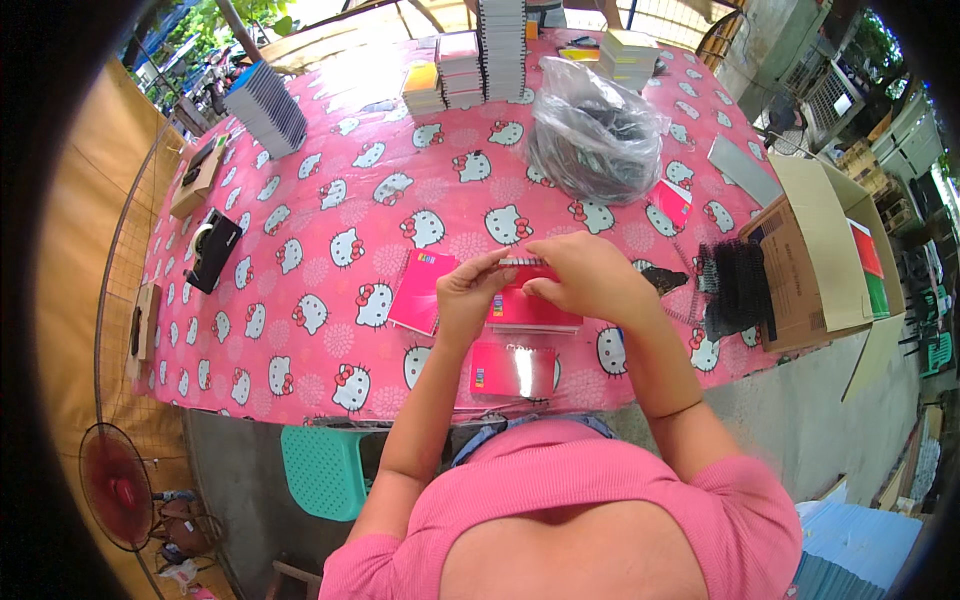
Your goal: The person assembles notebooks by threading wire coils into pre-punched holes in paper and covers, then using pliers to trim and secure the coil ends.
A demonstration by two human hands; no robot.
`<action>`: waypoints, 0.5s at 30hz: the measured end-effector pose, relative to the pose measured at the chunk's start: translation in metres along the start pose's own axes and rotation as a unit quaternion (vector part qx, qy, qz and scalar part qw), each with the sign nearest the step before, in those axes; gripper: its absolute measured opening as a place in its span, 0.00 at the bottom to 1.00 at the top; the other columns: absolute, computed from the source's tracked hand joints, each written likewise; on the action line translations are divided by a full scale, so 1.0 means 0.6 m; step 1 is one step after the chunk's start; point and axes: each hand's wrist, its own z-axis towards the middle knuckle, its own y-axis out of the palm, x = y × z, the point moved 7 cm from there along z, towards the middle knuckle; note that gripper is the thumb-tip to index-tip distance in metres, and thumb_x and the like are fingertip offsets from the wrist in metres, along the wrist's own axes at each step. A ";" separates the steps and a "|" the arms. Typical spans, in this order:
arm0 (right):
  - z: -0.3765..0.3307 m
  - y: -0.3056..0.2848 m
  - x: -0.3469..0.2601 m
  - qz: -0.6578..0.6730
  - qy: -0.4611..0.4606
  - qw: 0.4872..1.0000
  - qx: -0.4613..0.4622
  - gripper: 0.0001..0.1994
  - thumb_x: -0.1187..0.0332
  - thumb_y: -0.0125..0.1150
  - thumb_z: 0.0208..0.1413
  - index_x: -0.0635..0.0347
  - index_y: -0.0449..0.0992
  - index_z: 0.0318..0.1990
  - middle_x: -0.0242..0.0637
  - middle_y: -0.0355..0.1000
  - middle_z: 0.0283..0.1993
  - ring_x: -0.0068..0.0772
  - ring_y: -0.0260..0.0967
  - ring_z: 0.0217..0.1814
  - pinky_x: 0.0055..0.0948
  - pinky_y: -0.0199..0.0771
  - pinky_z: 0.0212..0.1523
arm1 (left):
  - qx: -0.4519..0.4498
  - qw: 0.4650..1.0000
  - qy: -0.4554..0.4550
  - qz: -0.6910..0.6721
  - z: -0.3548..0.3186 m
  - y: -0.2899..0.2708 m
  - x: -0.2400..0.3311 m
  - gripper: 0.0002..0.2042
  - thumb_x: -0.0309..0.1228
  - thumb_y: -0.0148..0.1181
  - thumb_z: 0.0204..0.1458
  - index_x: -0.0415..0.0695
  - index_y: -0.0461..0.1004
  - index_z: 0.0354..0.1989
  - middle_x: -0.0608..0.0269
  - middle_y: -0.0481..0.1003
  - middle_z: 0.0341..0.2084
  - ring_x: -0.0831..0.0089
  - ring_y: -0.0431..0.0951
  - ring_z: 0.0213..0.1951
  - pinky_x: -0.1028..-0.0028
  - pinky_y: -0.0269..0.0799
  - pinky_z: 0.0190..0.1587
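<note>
Both hands are at a small pink-red notebook [533, 274], whose wire spine faces away from me. My left hand [470, 292] is closed, pinching the left end of that spine between thumb and fingers. My right hand [583, 270] is curled over the right end, thumb on the cover. Just below lies a small pile of pink notebooks [540, 318], partly hidden by my hands. Nearer the table edge rests a pink notebook [512, 371] with a glare on its cover. Another pink notebook [421, 291] lies tilted beside my left hand.
Black binding wires [737, 288] lie in a heap by an open cardboard box [800, 260] at right. A plastic bag [595, 135] with dark contents sits beyond my hands. Notebook stacks [502, 50] stand at the far side. At left is a tape dispenser [212, 250]; a green stool [323, 472] stands below.
</note>
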 end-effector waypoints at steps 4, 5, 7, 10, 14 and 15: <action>0.030 0.060 0.028 -0.078 0.013 0.987 -0.139 0.17 0.61 0.65 0.42 0.64 0.74 0.35 0.50 0.73 0.32 0.52 0.71 0.39 0.44 0.70 0.40 | -0.003 1.000 0.008 -0.029 0.004 0.011 0.004 0.14 0.13 0.58 0.47 0.34 0.76 0.44 0.56 0.78 0.33 0.74 0.78 0.36 0.77 0.76 0.40; 0.024 0.050 0.026 -0.060 0.013 0.993 -0.102 0.16 0.62 0.65 0.42 0.64 0.75 0.35 0.50 0.74 0.34 0.51 0.72 0.39 0.43 0.72 0.40 | -0.002 1.000 0.012 -0.008 -0.003 0.010 0.007 0.13 0.13 0.58 0.47 0.34 0.76 0.43 0.56 0.78 0.33 0.74 0.78 0.35 0.77 0.76 0.40; 0.017 0.040 0.033 -0.045 0.017 0.997 -0.065 0.15 0.63 0.64 0.42 0.64 0.76 0.36 0.50 0.74 0.36 0.50 0.73 0.40 0.43 0.73 0.41 | 0.000 0.999 0.002 -0.044 0.001 0.009 -0.002 0.12 0.13 0.58 0.47 0.33 0.76 0.42 0.54 0.78 0.33 0.73 0.78 0.35 0.77 0.76 0.40; 0.012 0.034 0.042 -0.068 -0.003 0.998 -0.016 0.17 0.60 0.64 0.44 0.65 0.75 0.37 0.49 0.74 0.37 0.49 0.73 0.40 0.42 0.73 0.41 | -0.016 0.998 0.007 -0.068 0.017 0.017 0.003 0.11 0.14 0.58 0.47 0.33 0.76 0.41 0.55 0.78 0.32 0.74 0.78 0.35 0.77 0.76 0.40; -0.126 -0.041 0.113 0.165 0.096 0.927 0.323 0.21 0.57 0.65 0.44 0.67 0.72 0.39 0.48 0.72 0.38 0.47 0.72 0.40 0.40 0.71 0.40 | -0.031 0.999 -0.019 -0.029 0.010 0.015 0.002 0.11 0.15 0.63 0.45 0.35 0.74 0.38 0.59 0.75 0.37 0.77 0.75 0.38 0.80 0.74 0.40; -0.161 -0.015 0.162 0.233 0.217 0.899 0.300 0.24 0.56 0.66 0.44 0.67 0.71 0.41 0.48 0.71 0.39 0.47 0.70 0.41 0.40 0.70 0.41 | -0.046 0.999 -0.008 -0.019 0.015 0.022 0.007 0.11 0.16 0.65 0.44 0.36 0.74 0.36 0.59 0.74 0.38 0.77 0.75 0.38 0.80 0.74 0.41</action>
